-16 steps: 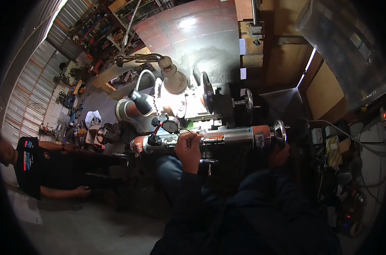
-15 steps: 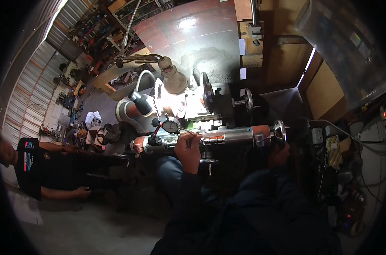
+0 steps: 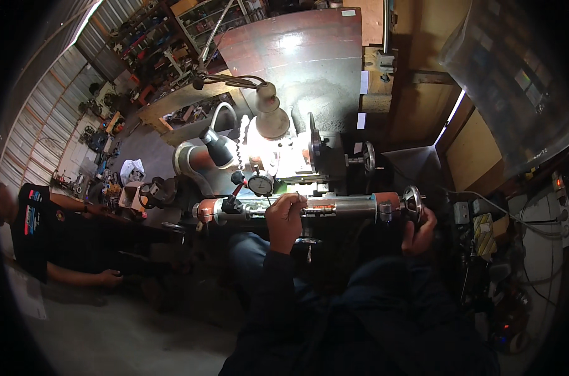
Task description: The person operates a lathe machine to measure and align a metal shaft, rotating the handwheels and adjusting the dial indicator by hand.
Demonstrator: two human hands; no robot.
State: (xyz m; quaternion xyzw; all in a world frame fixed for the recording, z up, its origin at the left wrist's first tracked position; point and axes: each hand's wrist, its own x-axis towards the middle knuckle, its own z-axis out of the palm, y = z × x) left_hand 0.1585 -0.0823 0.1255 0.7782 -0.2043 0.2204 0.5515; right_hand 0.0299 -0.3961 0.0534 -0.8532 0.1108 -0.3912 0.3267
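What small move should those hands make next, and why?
Perhaps a slight turn of the handwheel with the right hand, while watching the dial gauge. That hand is right at the wheel's rim, and the gauge's dial faces the camera, close beside the left hand. Whether the left fingers pinch something is too small to tell.

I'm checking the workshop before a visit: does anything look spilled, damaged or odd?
No spill or damage shows around the dial gauge or the handwheel by the right hand; shadows hide much. Oddest is a crumpled white bag or sheet amid clutter at left, seemingly dropped there.
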